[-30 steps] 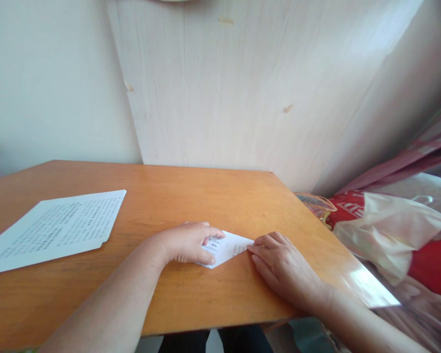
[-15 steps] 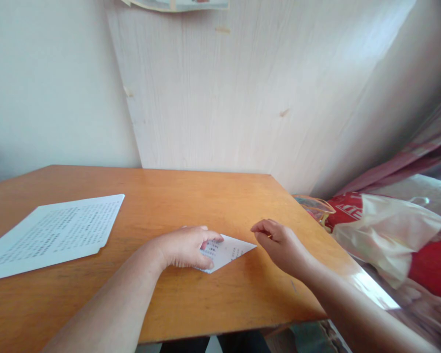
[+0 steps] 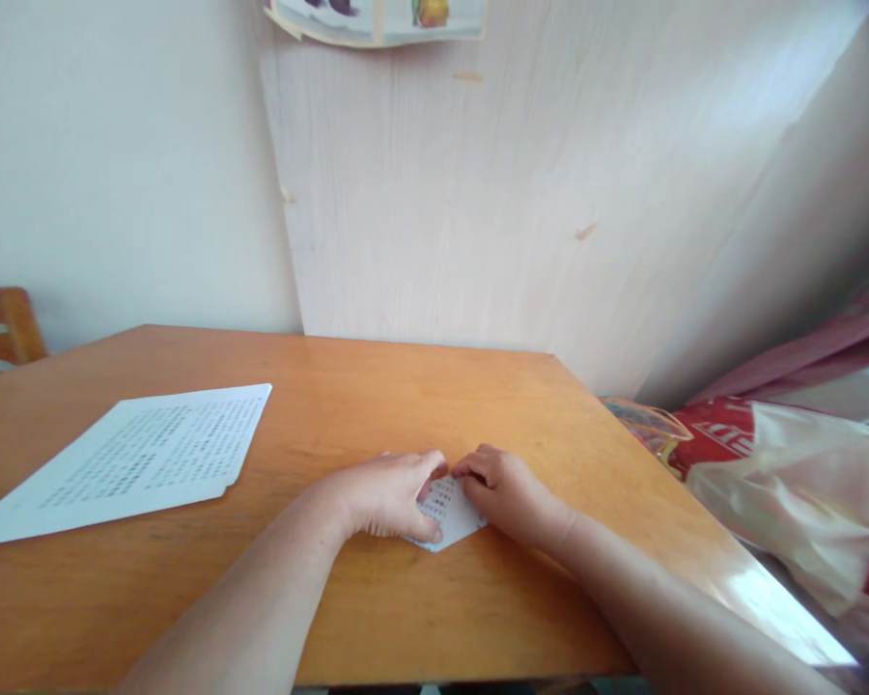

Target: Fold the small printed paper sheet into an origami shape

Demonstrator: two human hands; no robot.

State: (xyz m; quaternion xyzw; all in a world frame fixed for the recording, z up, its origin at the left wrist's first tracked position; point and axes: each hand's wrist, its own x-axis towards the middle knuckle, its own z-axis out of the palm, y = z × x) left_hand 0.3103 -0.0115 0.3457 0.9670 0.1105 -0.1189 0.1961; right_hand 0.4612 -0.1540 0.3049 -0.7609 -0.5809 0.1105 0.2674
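Note:
A small folded sheet of printed paper [image 3: 449, 509] lies on the wooden table in front of me, with rows of dark characters on its upper face. My left hand [image 3: 398, 494] holds its left part against the table, thumb along the near edge and fingers bent over the far side. On the right part rests my right hand [image 3: 507, 490], fingers curled and pressed on the paper near its far edge. That hand covers the paper's right end, so the tip there is hidden. Only a short gap separates the two hands' fingertips.
A stack of printed sheets [image 3: 166, 454] lies at the left of the wooden table [image 3: 377, 386]. A chair back [image 3: 14, 323] shows behind its left corner. Off the right edge are a pale plastic bag [image 3: 797, 492] and red fabric [image 3: 716, 425]. A poster [image 3: 383, 24] hangs above.
My right hand has moved left from beside the paper's pointed right end onto the paper. My left hand still holds the paper's left part. The camera view has shifted a little.

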